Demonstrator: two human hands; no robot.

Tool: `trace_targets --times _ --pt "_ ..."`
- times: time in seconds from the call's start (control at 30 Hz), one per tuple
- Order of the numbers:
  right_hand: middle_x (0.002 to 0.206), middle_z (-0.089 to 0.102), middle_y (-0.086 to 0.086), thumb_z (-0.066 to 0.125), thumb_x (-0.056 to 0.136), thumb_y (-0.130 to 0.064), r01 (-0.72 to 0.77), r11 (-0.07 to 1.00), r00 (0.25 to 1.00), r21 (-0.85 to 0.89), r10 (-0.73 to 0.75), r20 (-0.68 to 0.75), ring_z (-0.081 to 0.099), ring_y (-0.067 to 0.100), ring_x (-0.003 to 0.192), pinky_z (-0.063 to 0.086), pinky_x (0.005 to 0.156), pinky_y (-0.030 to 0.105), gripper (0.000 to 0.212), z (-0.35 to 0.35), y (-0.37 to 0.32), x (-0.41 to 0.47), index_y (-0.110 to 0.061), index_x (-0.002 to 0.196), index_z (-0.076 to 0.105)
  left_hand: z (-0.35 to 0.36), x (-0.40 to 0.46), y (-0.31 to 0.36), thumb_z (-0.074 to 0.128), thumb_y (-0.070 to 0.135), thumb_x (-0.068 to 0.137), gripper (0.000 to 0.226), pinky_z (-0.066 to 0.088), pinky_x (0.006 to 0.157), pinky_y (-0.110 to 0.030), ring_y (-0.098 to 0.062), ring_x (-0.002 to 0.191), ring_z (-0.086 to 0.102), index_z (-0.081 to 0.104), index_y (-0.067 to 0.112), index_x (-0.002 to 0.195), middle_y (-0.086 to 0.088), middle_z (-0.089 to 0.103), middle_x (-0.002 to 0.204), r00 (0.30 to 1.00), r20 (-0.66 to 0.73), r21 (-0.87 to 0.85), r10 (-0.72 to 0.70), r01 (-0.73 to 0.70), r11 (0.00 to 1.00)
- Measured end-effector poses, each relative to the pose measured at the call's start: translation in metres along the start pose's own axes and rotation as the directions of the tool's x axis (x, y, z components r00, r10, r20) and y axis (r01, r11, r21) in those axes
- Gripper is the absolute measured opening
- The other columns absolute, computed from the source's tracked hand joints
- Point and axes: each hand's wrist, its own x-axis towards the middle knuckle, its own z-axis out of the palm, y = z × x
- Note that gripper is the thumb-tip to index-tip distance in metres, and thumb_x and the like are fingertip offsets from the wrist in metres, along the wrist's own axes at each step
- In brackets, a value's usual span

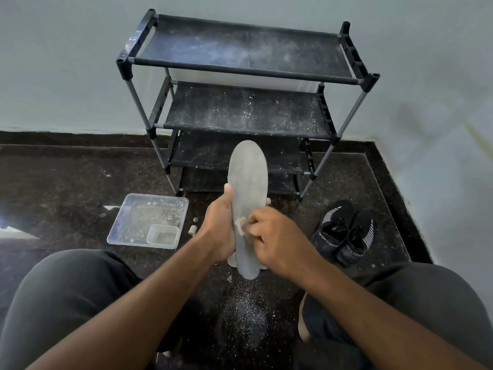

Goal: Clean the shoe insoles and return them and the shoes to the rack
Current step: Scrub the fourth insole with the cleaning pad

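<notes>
A clear tray (128, 222) lies left of the left hand (217, 231), whose fingers grip the upright insole (248, 180). The right hand (274, 236) pinches a small pale wad (241, 223), hard to identify, against it. Black shoes (342, 232) sit to the right, the rack (240, 108) beyond.

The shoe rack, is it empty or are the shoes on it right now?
Empty: the shoe rack shelves in view hold only dust, and the black shoes sit on the floor beside it.
</notes>
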Motion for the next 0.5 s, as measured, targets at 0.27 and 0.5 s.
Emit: trace_targets --times 0.27,0.5 --pt "0.085 0.057 -0.006 0.062 0.095 -0.021 0.028 0.999 0.997 -0.033 -0.031 -0.07 0.047 0.005 0.086 0.045 0.085 0.023 0.021 -0.007 0.001 -0.004 -0.008 0.089 0.077 -0.004 -0.003 -0.001 0.028 0.061 0.108 0.077 0.06 0.082 -0.046 -0.033 0.09 0.077 0.071 -0.001 0.117 -0.021 0.076 0.114 0.997 -0.032 -0.095 -0.076 0.073 0.993" --pt "0.087 0.061 -0.009 0.063 0.094 -0.021 0.051 0.996 0.963 0.071 -0.068 0.259 0.056 0.005 0.08 0.046 0.07 0.024 0.02 0.004 -0.017 -0.016 -0.013 0.086 0.079 -0.015 0.005 0.008 0.028 0.066 0.105 0.085 0.059 0.073 -0.041 -0.027 0.077 0.068 0.059 -0.005 0.138 -0.019 0.073 0.102 0.996 -0.038 -0.278 -0.083 0.069 0.958"
